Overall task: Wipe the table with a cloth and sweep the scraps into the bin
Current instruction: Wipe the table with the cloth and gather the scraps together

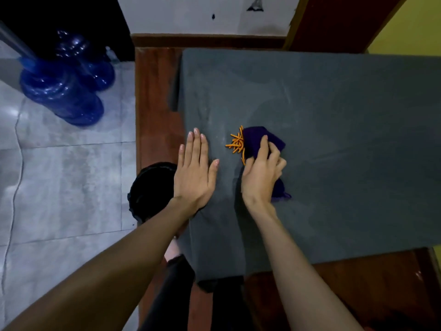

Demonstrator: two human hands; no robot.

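A dark purple cloth [256, 139] lies bunched on the grey table cover [334, 115], and my right hand [261, 176] grips it from above. A small heap of orange stick-like scraps [236, 143] sits against the cloth's left edge. My left hand [194, 168] lies flat and open on the cover's left part, fingers pointing away, a short way left of the scraps. A black bin [152, 189] stands on the floor just off the table's left edge, partly hidden under my left wrist and forearm.
The grey cover lies on a reddish wooden table [155, 103] that shows at the left and front. Large blue water bottles [64, 91] stand on the tiled floor at the far left. A white wall runs behind the table.
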